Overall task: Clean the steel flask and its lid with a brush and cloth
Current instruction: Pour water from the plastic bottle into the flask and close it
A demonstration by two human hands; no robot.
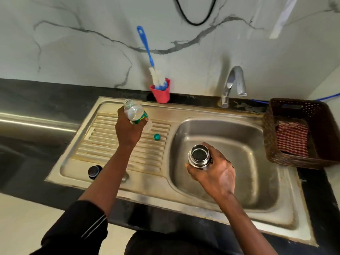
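right hand (pixel 215 173) wrapped round the open cylindrical steel flask (pixel 199 156) over the steel sink basin (pixel 248 153), left hand (pixel 128 129) clamped on the clear uncapped plastic bottle (pixel 135 113); I'd centre its neck above the flask mouth, tip slowly

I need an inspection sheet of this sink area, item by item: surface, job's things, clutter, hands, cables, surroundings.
Surface: steel sink, stained; ribbed drainboard on the left, basin on the right.
Job's things: flask open, held over the basin; lid on the drainboard's near left corner; brush standing in a red cup by the wall; checked cloth in the basket.
Clutter: open plastic bottle; green cap on the drainboard.
Hands: left hand grips the bottle; right hand grips the flask.
Cables: black cable hanging on the wall; blue hose behind the basket.
Surroundings: tap behind the basin; marble wall; black counter.
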